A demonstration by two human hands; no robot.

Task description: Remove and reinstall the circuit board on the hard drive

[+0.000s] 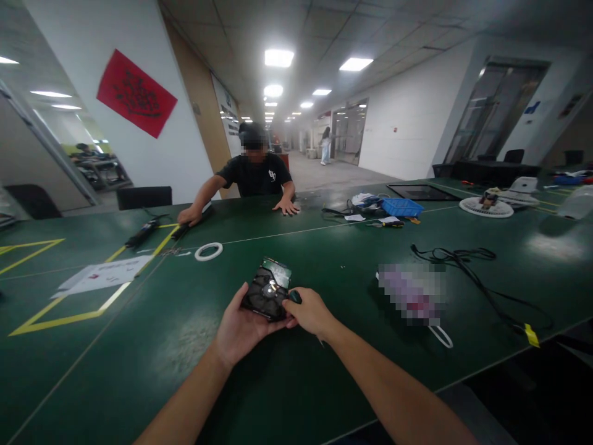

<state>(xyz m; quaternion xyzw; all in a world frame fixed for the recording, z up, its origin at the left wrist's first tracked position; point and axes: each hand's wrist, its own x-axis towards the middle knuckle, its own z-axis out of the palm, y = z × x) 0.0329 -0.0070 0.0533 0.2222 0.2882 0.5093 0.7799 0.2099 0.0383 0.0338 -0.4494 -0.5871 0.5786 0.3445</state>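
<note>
A black hard disk drive [266,290] lies tilted in my left hand [241,330], its underside facing up. A shiny round hub shows in its middle and a green circuit board at its far end. The palm and fingers of my left hand cup the drive from below and from the left. My right hand [310,312] is closed at the drive's right edge, its thumb and fingers pinched together. A dark rounded handle end [294,296] pokes out of my right fist; the rest of that tool is hidden.
Across the green table [185,377], a person [254,170] rests both hands on the top. Nearby are a white ring [208,251], paper sheets [104,276], a blurred purple item [410,293], a black cable [482,284], a blue basket [402,208] and a white fan-like part [486,208].
</note>
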